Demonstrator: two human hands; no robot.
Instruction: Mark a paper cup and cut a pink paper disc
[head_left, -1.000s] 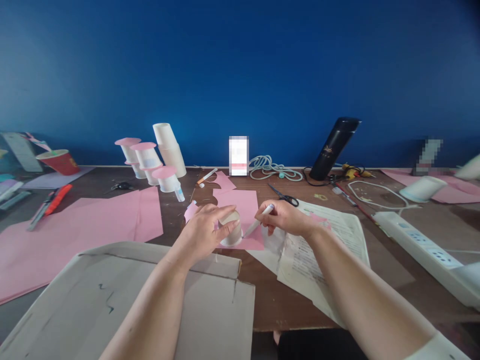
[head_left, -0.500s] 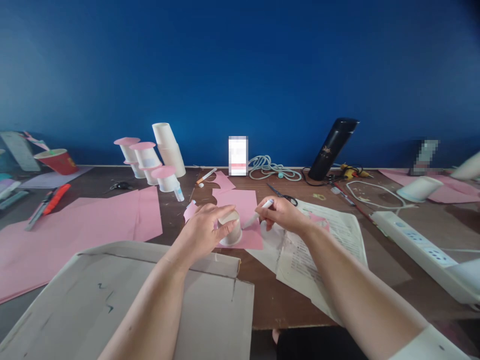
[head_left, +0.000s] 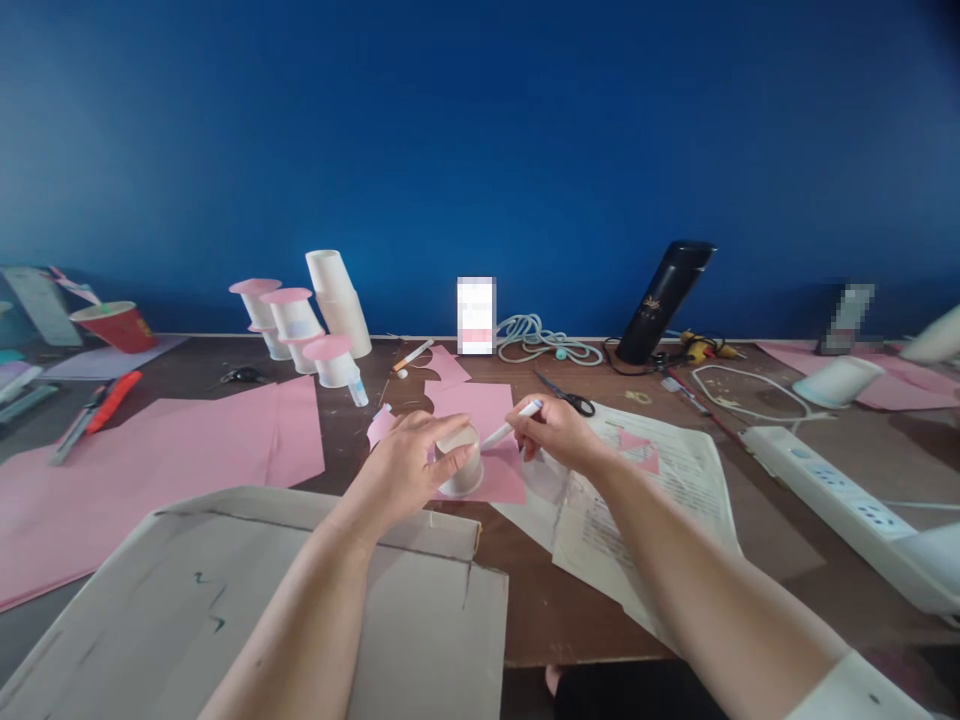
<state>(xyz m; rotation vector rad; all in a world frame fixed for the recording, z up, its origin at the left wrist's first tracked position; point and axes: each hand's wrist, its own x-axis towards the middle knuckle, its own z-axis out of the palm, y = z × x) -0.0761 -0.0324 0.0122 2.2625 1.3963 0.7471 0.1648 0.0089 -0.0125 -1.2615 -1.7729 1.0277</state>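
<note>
Left hand: the person's left hand [head_left: 409,455] is curled over the white paper cup [head_left: 463,470], thumb and fingers gripping it.
Paper cup: upside down, wide rim on the pink sheet [head_left: 491,408] in front of the person; any print on it is too small or too covered to read.
Right hand: the right hand [head_left: 559,432] is closed around a white marker [head_left: 498,435] in a writing grip.
Marker tip: just beside the cup's right side; whether it touches the paper, I cannot tell. No brand can be made out on the barrel.
Printed pages: the pages [head_left: 694,480] under the right forearm carry lines of dark text, too small to read, with a pink scrap [head_left: 640,450] on top.
Cardboard: the grey cardboard [head_left: 427,610] under the left forearm bears dark squiggles that form no legible word.
Black flask: a pale emblem marks the leaning flask [head_left: 660,315], its lettering illegible.
Phone: the bright screen [head_left: 476,312] by the wall is pixelated, so nothing on it reads.
Red cup: the red cup [head_left: 116,328] at far left shows a small yellowish mark, unreadable.
</note>
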